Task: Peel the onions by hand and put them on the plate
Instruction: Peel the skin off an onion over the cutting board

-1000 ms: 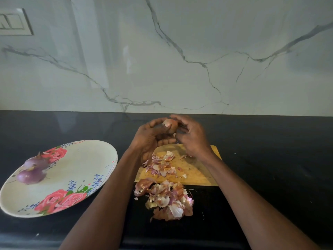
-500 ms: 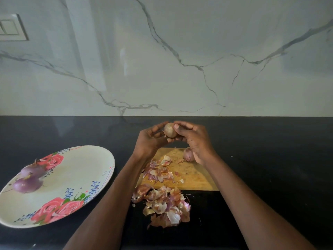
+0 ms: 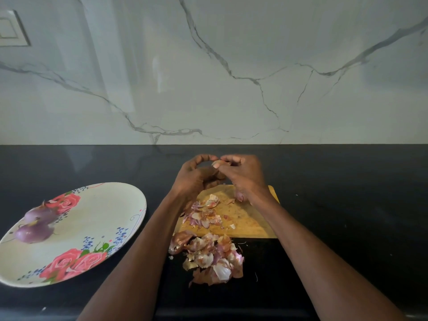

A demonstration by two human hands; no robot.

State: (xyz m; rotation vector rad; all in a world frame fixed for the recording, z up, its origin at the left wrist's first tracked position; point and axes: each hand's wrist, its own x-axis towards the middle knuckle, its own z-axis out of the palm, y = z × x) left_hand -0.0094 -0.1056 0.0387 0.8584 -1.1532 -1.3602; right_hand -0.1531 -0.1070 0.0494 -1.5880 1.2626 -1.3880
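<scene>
Both hands grip one small tan-skinned onion point(image 3: 218, 162), held up above the far edge of the rectangular wooden cutting board point(image 3: 245, 221). Left hand point(image 3: 194, 177) has fingers curled round the onion's left side, thumb arched over the top. Right hand point(image 3: 243, 174) pinches it from the right, thumbnail pressed on the skin. Onion mostly hidden between the fingers; can't tell how much skin is off

Second small pinkish onion point(image 3: 239, 196) lies on the board's far right part, partly hidden under the right wrist

Scattered purple and tan onion peel scraps point(image 3: 205, 215) cover the board's left half. Bigger heap of papery brown and white onion skins point(image 3: 208, 258) sits just off the board's near edge on the black stone countertop point(image 3: 347, 205), touching or nearly touching the board

Oval cream plate with pink rose print point(image 3: 97, 218) is well left of the board on the same countertop. Two peeled purple onions point(image 3: 34, 225) rest on the plate's left part, side by side and touching

White marble-veined wall point(image 3: 231, 77) rises behind the board; pale switch plate point(image 3: 11, 28) at the wall's upper left
</scene>
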